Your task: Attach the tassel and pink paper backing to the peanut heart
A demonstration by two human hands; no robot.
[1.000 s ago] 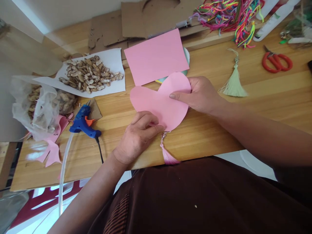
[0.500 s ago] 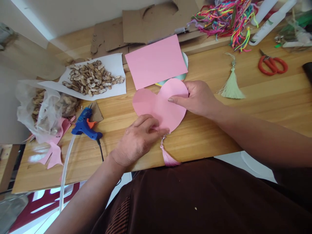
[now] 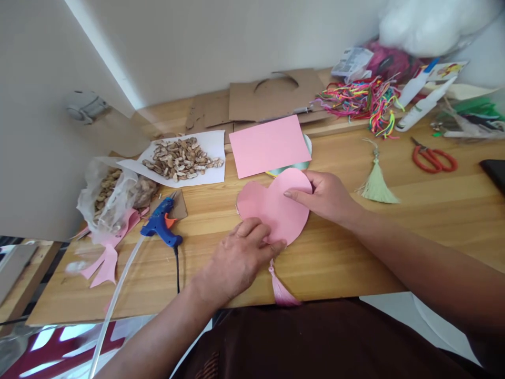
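Observation:
A pink paper heart [image 3: 278, 206] is between my hands over the wooden table. My right hand [image 3: 324, 195] grips its upper right lobe, thumb on top and fingers behind. At the lower tip, my left hand [image 3: 245, 256] pinches the paper with bent fingers, which cover part of that edge. A pink tassel [image 3: 283, 287] hangs down from the tip, beside the left fingertips. Just behind the heart lies a pink paper rectangle [image 3: 270, 146] on top of a pale green piece [image 3: 295, 167].
Left on the table [image 3: 335, 273] are a blue glue gun [image 3: 161, 223], shells on white paper [image 3: 179, 158] and a plastic bag [image 3: 106, 197]. Rightward lie a pale green tassel [image 3: 377, 181], red-handled scissors [image 3: 434, 159], colourful cords [image 3: 361, 100] and white bottles [image 3: 424, 108]. Cardboard [image 3: 272, 97] is at the back.
The camera view has tilted up, so everything sits lower in the picture and more of the back wall shows. Both hands keep their hold on the heart, with little other change.

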